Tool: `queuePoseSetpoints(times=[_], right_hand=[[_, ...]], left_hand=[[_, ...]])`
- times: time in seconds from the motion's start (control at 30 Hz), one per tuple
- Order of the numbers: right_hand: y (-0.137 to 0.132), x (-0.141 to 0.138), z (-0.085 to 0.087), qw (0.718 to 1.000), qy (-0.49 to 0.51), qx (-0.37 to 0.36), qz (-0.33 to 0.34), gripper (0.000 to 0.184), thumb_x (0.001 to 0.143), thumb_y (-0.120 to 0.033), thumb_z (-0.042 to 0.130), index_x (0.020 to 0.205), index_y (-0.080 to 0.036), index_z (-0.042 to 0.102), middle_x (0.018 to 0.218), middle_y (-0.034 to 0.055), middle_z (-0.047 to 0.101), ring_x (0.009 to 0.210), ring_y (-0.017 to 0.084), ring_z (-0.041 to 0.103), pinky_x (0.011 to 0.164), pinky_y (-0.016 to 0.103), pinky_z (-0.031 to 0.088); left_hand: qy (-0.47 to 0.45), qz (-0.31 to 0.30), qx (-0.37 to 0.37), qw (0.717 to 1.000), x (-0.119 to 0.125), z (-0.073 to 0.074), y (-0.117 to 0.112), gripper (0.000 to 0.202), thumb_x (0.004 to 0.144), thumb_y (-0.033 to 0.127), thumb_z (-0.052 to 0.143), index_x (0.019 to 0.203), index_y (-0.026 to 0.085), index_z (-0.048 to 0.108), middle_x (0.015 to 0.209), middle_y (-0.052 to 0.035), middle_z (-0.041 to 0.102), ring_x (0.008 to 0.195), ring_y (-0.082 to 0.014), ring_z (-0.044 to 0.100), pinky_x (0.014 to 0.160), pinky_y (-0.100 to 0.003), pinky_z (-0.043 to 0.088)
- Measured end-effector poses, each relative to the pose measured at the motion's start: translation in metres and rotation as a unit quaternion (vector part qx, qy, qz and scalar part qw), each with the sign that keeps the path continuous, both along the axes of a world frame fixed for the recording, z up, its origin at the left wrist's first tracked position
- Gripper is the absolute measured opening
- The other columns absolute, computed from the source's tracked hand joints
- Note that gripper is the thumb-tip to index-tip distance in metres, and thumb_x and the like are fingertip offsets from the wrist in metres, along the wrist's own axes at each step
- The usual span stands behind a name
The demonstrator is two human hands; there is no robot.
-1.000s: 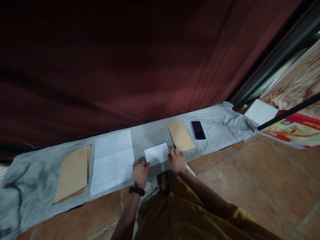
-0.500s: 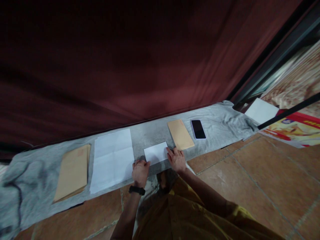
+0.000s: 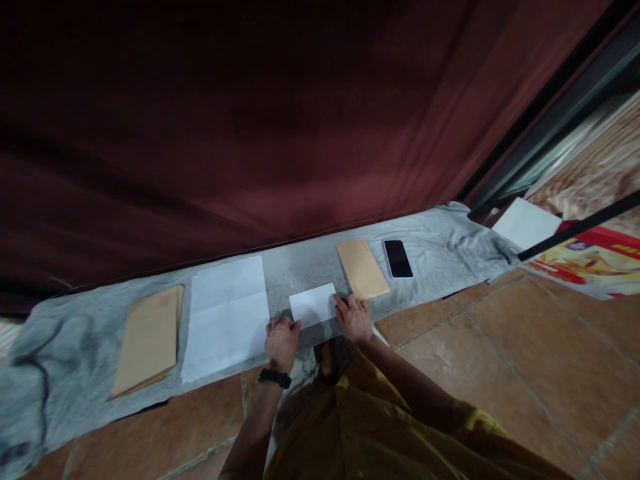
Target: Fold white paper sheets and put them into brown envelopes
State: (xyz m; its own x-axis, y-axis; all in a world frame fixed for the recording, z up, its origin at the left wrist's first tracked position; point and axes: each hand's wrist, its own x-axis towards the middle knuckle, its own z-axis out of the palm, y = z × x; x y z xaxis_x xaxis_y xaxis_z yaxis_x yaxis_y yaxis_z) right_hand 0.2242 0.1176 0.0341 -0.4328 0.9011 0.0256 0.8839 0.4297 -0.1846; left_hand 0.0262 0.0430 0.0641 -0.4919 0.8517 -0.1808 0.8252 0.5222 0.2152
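Folded white paper [image 3: 313, 305]: lies flat on the grey cloth [image 3: 440, 243], right in front of the person, between the two hands.
Left hand [image 3: 283, 341]: comes in from 6 o'clock, knuckles up, fingers curled down onto the paper's near left corner. Whether they pinch the edge or only press on it cannot be told. A black watch [image 3: 274, 378] sits on the wrist.
Right hand [image 3: 354, 319]: palm down, fingers straight and close together, pointing to about 11 o'clock. The fingertips rest on the paper's right edge.
Long axis: runs roughly 9 to 3 o'clock along the strip of cloth, with the right end tipped a little toward 2.
Neighbours: a large white sheet [image 3: 227, 317] lies just beside the paper at 9 o'clock. A brown envelope [image 3: 362, 268] lies near it at 1 o'clock, with a dark phone [image 3: 398, 259] beyond that. A stack of brown envelopes [image 3: 147, 340] lies well apart at 9 o'clock.
Hidden: the paper's two near corners are under the hands. Dim light blurs any fold lines or print on it, and the dark red curtain [image 3: 250, 133] closes off the view behind.
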Motion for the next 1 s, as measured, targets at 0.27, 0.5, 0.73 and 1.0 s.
queuePoseSetpoints(times=[0.27, 0.5, 0.73, 1.0], right_hand=[[0.000, 0.000, -0.003, 1.000, 0.000, 0.013, 0.004, 0.043, 0.105, -0.037, 0.042, 0.147, -0.029, 0.050, 0.112, 0.0099, 0.061, 0.101, 0.023, 0.054, 0.092, 0.037, 0.034], [0.001, -0.001, -0.003, 1.000, -0.004, 0.010, 0.006, 0.042, 0.106, -0.038, 0.040, 0.145, -0.029, 0.052, 0.113, 0.0102, 0.061, 0.103, 0.024, 0.054, 0.094, 0.038, 0.033], [0.000, -0.001, -0.005, 1.000, -0.002, 0.015, 0.005, 0.042, 0.105, -0.036, 0.042, 0.145, -0.028, 0.052, 0.114, 0.0103, 0.061, 0.102, 0.024, 0.053, 0.093, 0.038, 0.034], [0.000, 0.000, -0.008, 1.000, -0.001, 0.016, 0.006, 0.042, 0.105, -0.036, 0.043, 0.145, -0.028, 0.052, 0.114, 0.0100, 0.060, 0.102, 0.024, 0.054, 0.092, 0.038, 0.034]], left_hand=[[0.084, -0.082, 0.097, 0.988, 0.033, -0.002, -0.007, 0.038, 0.096, 0.027, 0.042, 0.127, 0.013, 0.059, 0.133, -0.0186, 0.060, 0.124, -0.0315, 0.055, 0.103, -0.046, 0.045], [0.038, -0.273, 0.146, 0.950, 0.080, -0.043, -0.022, 0.062, 0.094, 0.027, 0.042, 0.153, 0.012, 0.034, 0.159, -0.0155, 0.040, 0.150, -0.0275, 0.032, 0.122, -0.049, 0.031], [0.058, -0.272, 0.135, 0.951, 0.092, -0.054, -0.030, 0.075, 0.089, 0.025, 0.048, 0.158, 0.010, 0.023, 0.162, -0.0175, 0.033, 0.153, -0.0297, 0.025, 0.125, -0.054, 0.023], [0.059, -0.255, 0.126, 0.957, 0.095, -0.054, -0.028, 0.068, 0.091, 0.027, 0.048, 0.155, 0.012, 0.033, 0.160, -0.0156, 0.038, 0.153, -0.0295, 0.025, 0.126, -0.057, 0.017]])
